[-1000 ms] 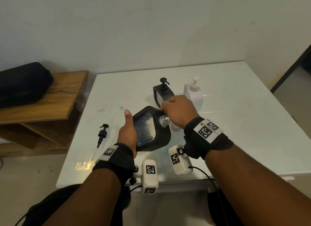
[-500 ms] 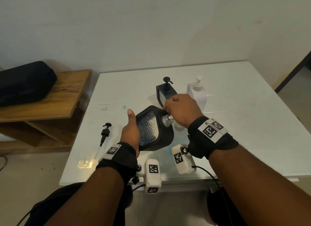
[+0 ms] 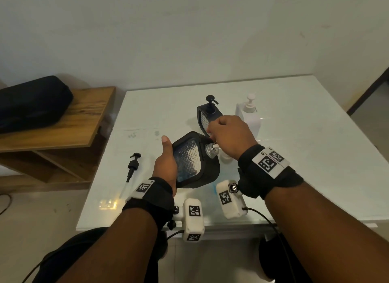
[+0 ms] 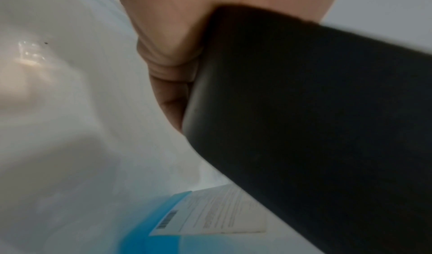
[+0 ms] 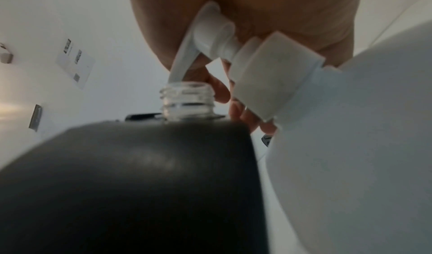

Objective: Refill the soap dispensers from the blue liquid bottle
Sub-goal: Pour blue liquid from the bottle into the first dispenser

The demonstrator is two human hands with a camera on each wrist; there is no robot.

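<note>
Dim, even indoor light; warm glare patch on desk (image 3: pixel 107 203) near edge. Both wrist views blurred, soft-focus; head view bends at edges.

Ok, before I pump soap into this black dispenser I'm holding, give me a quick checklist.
1. Filling hole open: ok. The held dispenser has a bare neck; the loose black pump lies on the table.
2. Nozzle aimed: ok. The nozzle tip sits at the neck's rim.
3. Dispenser grip: ok. The left hand grips its side and holds it tilted.
4. Pump grip: ok. The right hand curls over the refill bottle's pump head.
5. Room left inside the dispenser: cannot tell.
6. Refill bottle steady on its base: cannot tell, base hidden.
</note>
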